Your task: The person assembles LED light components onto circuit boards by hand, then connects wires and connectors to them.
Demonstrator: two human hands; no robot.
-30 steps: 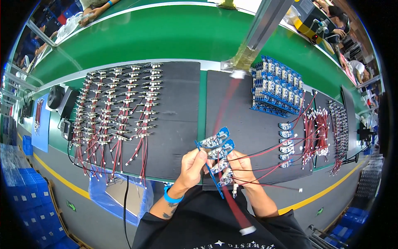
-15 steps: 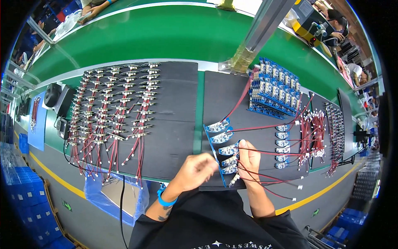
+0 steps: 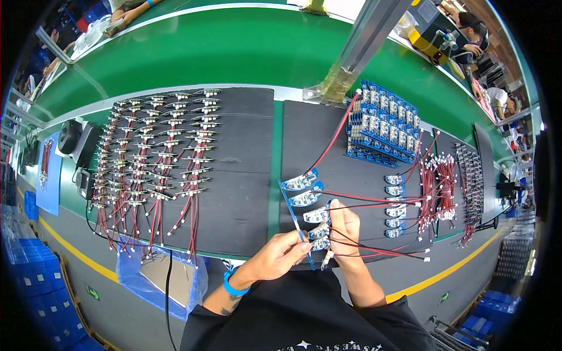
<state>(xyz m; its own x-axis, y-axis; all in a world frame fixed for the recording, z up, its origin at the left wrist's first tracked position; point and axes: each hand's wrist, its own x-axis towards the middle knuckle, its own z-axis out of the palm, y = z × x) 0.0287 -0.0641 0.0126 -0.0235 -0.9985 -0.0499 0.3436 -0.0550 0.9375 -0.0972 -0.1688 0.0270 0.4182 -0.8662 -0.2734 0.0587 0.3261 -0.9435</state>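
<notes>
A blue strip of small circuit boards (image 3: 305,205) with red and black wires runs from my hands up and to the left over the right black mat (image 3: 319,134). My left hand (image 3: 281,255) pinches the strip's lower end at its thin blue rail. My right hand (image 3: 342,225) grips the lowest boards and their wires from the right. One long red wire (image 3: 333,137) stretches up from the strip toward the stack of blue boards (image 3: 380,126).
On the left black mat (image 3: 246,175) lie rows of wired boards (image 3: 152,158). Loose wired boards (image 3: 395,205) and bundles of red wires (image 3: 436,187) lie to the right. A grey post (image 3: 363,41) rises behind. Blue bins (image 3: 35,281) stand at the left.
The strip of boards has come down from being held up to lying along the mat. Both hands have slid to its lower end and closed on it.
</notes>
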